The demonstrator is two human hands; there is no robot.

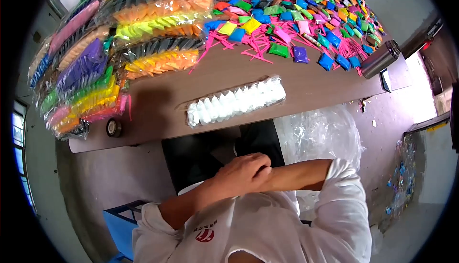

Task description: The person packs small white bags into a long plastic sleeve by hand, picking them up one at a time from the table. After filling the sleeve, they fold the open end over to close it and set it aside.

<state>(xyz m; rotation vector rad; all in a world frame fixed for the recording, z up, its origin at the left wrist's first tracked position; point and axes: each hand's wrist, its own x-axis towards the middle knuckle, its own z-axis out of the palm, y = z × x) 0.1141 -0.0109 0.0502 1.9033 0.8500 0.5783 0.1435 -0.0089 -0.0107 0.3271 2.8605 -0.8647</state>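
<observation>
Above my lap, my left hand (pixel 245 171) lies across my right wrist, its fingers curled over it. My right forearm (pixel 301 174) comes in from the right under a rolled white sleeve. The right hand itself is hidden beneath the left hand and forearm. On the table (pixel 158 115) in front of me lies a clear bag of white packets (pixel 234 101), set in a slanting row. It is the thing nearest to my hands, and neither hand touches it.
Stacked bags of coloured packets (pixel 158 24) fill the table's left. Loose coloured packets (pixel 299 55) and pink sticks (pixel 253 45) are heaped at the back right. A roll of tape (pixel 114 128), a metal flask (pixel 380 60), clear plastic (pixel 320 134) and a blue stool (pixel 119 229) are around.
</observation>
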